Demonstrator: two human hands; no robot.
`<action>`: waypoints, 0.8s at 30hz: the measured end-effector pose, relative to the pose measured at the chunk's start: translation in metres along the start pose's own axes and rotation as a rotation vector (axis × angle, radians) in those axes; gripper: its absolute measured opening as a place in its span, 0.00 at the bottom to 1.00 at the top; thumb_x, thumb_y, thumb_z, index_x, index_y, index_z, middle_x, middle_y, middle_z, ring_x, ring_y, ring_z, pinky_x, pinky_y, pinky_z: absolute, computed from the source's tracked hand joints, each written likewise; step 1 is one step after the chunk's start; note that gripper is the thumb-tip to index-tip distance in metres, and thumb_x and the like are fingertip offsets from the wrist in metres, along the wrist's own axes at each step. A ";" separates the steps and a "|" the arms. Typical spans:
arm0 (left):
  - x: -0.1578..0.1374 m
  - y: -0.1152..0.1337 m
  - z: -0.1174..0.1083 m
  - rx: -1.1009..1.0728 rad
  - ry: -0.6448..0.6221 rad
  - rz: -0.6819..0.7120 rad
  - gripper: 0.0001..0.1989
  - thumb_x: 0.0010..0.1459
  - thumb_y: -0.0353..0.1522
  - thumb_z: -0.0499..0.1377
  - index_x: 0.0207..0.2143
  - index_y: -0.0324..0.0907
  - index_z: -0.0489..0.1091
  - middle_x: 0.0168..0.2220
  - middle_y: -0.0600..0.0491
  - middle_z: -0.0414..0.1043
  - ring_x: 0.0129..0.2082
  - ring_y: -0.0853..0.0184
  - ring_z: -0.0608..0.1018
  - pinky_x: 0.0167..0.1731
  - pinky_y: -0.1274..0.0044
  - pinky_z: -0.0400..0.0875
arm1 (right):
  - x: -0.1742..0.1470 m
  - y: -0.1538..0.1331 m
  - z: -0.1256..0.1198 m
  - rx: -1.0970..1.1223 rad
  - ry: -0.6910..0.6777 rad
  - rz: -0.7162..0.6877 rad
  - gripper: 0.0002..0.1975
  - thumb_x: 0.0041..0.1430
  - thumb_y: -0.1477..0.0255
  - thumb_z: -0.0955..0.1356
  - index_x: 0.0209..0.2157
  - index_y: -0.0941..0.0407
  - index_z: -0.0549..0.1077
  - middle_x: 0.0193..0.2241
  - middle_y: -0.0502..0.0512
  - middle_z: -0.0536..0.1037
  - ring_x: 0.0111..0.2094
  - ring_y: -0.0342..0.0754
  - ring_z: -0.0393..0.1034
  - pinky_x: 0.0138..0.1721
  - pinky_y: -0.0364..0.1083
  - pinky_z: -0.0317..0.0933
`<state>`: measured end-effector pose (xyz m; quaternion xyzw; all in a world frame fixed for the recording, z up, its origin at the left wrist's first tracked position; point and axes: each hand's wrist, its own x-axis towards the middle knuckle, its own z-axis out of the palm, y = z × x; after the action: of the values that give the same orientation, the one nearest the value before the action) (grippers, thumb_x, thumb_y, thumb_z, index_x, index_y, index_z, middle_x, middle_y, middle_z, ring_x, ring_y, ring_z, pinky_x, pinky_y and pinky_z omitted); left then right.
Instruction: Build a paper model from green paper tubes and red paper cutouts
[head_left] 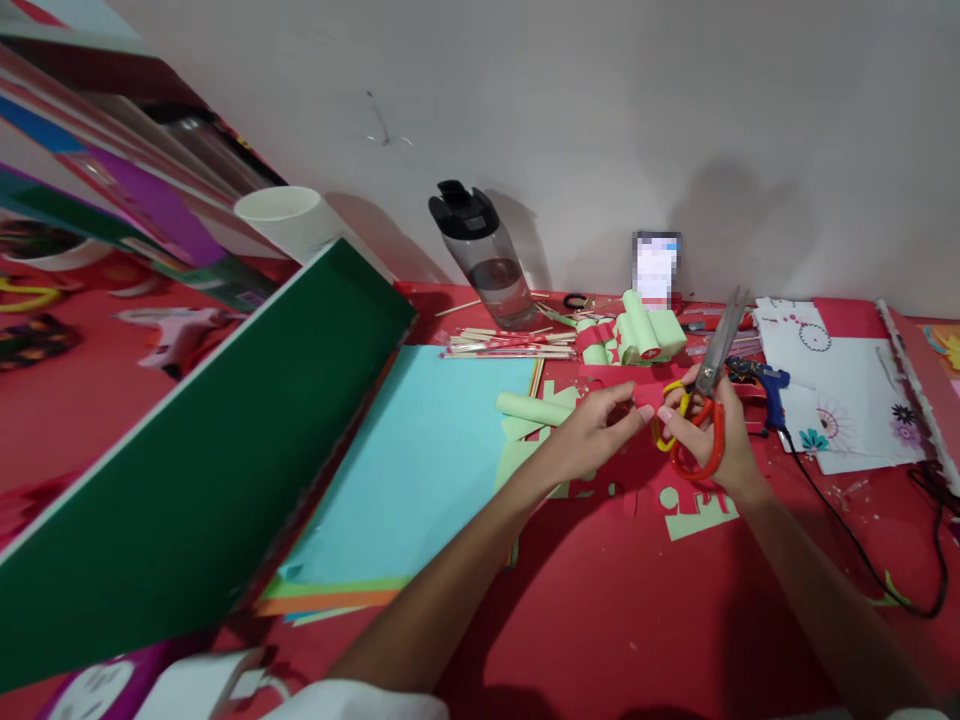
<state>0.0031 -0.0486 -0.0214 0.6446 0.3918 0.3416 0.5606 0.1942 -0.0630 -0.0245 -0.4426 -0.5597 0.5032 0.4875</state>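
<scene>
My right hand (724, 440) is closed round a pair of scissors (718, 350) with red and yellow handles, the blades pointing up and away. Between the fingertips of my left hand (596, 432) is a small piece of red paper (649, 395), and my right thumb and fingertips meet its other side. Just beyond the hands, a light green rolled-paper model (649, 335) with red strips stands on the table. Under and around the hands lie red paper and light green cut-offs (701, 518). A green paper roll (532, 408) rests left of my left hand.
A blue paper stack (397, 470) and a tilted green board (202, 470) occupy the left. Behind are wooden sticks (510, 343), a water bottle (487, 255) and a phone (655, 268). At right lie a blue glue gun (771, 390), its black cable and decorated white sheets (847, 390).
</scene>
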 end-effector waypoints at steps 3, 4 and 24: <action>0.000 0.000 0.005 -0.026 0.008 0.047 0.18 0.70 0.44 0.56 0.31 0.42 0.65 0.24 0.59 0.59 0.23 0.72 0.62 0.24 0.78 0.57 | 0.001 0.002 0.002 -0.006 0.050 -0.023 0.21 0.60 0.63 0.74 0.45 0.49 0.60 0.33 0.45 0.74 0.25 0.42 0.72 0.31 0.46 0.72; 0.000 0.000 0.006 -0.031 0.010 0.062 0.18 0.70 0.44 0.55 0.31 0.42 0.66 0.24 0.59 0.59 0.24 0.72 0.62 0.24 0.78 0.57 | 0.001 0.002 0.003 0.000 0.051 -0.027 0.21 0.60 0.62 0.74 0.45 0.49 0.60 0.32 0.45 0.74 0.25 0.42 0.72 0.31 0.46 0.71; 0.004 -0.001 0.000 -0.173 0.427 0.054 0.19 0.63 0.47 0.61 0.28 0.43 0.66 0.24 0.57 0.67 0.24 0.70 0.69 0.26 0.76 0.65 | -0.017 0.003 0.005 -0.229 -0.465 0.114 0.28 0.68 0.41 0.61 0.52 0.50 0.61 0.32 0.47 0.65 0.30 0.45 0.58 0.33 0.46 0.60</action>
<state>0.0049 -0.0450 -0.0221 0.5176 0.4533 0.5173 0.5089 0.1918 -0.0797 -0.0293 -0.3981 -0.6840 0.5516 0.2634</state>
